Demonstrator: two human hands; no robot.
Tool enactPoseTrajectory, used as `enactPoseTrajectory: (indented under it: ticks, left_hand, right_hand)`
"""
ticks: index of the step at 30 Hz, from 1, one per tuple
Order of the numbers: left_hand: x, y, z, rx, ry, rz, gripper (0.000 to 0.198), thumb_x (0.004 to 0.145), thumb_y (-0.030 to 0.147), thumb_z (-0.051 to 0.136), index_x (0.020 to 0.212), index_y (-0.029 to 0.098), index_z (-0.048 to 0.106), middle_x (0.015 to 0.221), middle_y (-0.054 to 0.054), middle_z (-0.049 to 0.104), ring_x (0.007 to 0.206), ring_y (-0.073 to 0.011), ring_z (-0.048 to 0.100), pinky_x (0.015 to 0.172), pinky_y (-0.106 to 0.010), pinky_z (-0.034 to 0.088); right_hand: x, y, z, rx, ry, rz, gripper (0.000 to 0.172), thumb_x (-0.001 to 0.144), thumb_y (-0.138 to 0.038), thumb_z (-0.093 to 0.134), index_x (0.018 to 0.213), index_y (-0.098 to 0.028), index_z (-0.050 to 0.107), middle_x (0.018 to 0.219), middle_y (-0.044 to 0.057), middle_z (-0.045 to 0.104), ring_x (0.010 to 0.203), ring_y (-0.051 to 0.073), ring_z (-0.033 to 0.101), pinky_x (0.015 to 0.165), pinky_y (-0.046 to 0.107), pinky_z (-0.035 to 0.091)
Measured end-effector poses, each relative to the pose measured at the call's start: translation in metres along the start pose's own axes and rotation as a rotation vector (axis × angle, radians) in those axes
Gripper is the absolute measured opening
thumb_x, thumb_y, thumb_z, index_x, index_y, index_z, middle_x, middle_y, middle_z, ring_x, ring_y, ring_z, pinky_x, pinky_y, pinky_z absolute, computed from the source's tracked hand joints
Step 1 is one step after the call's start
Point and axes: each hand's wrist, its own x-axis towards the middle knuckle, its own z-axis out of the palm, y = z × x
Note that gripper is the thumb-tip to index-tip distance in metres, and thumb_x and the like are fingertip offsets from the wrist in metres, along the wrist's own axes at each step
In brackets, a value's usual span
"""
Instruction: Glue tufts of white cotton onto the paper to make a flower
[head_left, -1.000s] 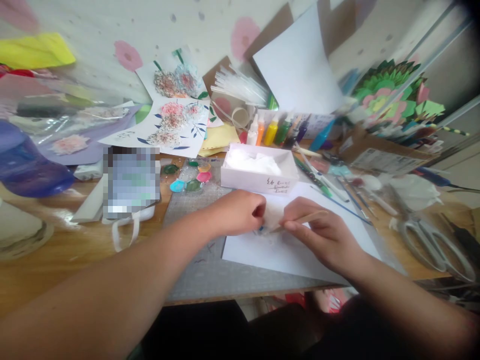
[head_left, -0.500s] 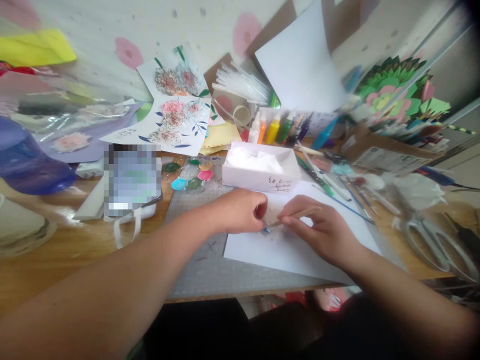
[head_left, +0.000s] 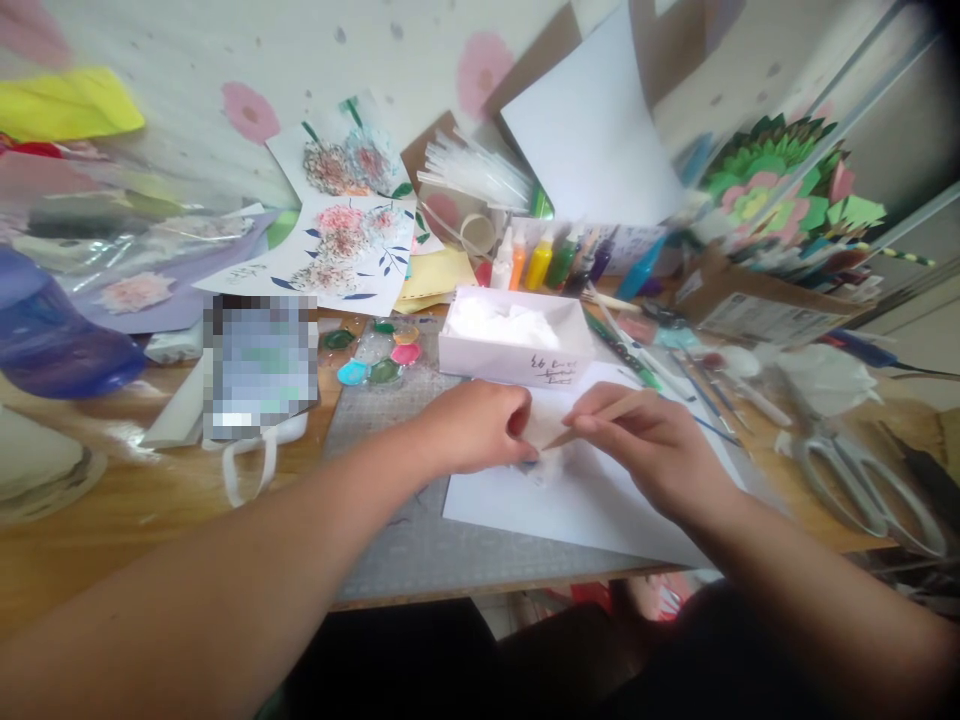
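The wooden stick (head_left: pixel 556 439) has tipped steeper, pinched in the right hand (head_left: pixel 645 445) over white paper (head_left: pixel 495 500).
Left hand (head_left: pixel 480 425) curls near the stick's tip; whether it pinches anything cannot be told.

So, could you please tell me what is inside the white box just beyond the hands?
The white box holds a soft-looking white material. Anything underneath is hidden by that material and the front wall.
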Motion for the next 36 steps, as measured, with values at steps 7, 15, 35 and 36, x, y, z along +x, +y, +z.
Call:
enactPoseTrajectory:
  ticks: [7, 15, 35, 36]
  left_hand:
    - [0.0, 0.0, 0.0, 0.013, 0.02, -0.01, 0.028, 0.063, 0.045, 0.061, 0.075, 0.021, 0.053, 0.075, 0.001, 0.059, 0.063, -0.0137, 0.049, 0.051, -0.023, 0.029]
    - [-0.004, 0.002, -0.002, -0.015, 0.019, -0.083, 0.028, 0.06, 0.04, 0.064, 0.074, 0.019, 0.053, 0.076, 0.001, 0.059, 0.063, -0.0134, 0.05, 0.048, -0.022, 0.025]
    - [-0.004, -0.002, 0.001, -0.017, 0.055, -0.117, 0.032, 0.053, 0.045, 0.064, 0.075, 0.024, 0.052, 0.073, 0.002, 0.057, 0.062, -0.015, 0.049, 0.046, -0.022, 0.024]
    - [-0.004, -0.003, 0.002, -0.02, 0.057, -0.112, 0.033, 0.053, 0.046, 0.064, 0.075, 0.024, 0.052, 0.072, 0.002, 0.057, 0.061, -0.0147, 0.049, 0.046, -0.022, 0.023]
  right_hand:
    - [-0.001, -0.001, 0.006, -0.039, -0.094, -0.038, 0.014, 0.078, -0.021, 0.057, 0.065, -0.019, 0.057, 0.077, 0.002, 0.064, 0.07, 0.013, 0.059, 0.064, 0.028, 0.045]
    - [0.029, -0.017, -0.039, -0.189, -0.035, -0.149, 0.023, 0.087, -0.028, 0.042, 0.073, -0.02, 0.058, 0.081, 0.003, 0.061, 0.079, 0.016, 0.057, 0.069, 0.029, 0.045]
    - [0.148, 0.009, -0.023, -0.883, -0.457, -0.155, 0.027, 0.061, -0.017, 0.06, 0.086, -0.022, 0.067, 0.086, 0.003, 0.064, 0.071, 0.017, 0.056, 0.059, 0.024, 0.038]
    - [0.151, 0.009, -0.022, -0.89, -0.467, -0.157, 0.023, 0.06, -0.015, 0.059, 0.081, -0.021, 0.068, 0.083, 0.003, 0.064, 0.07, 0.017, 0.056, 0.058, 0.024, 0.037]
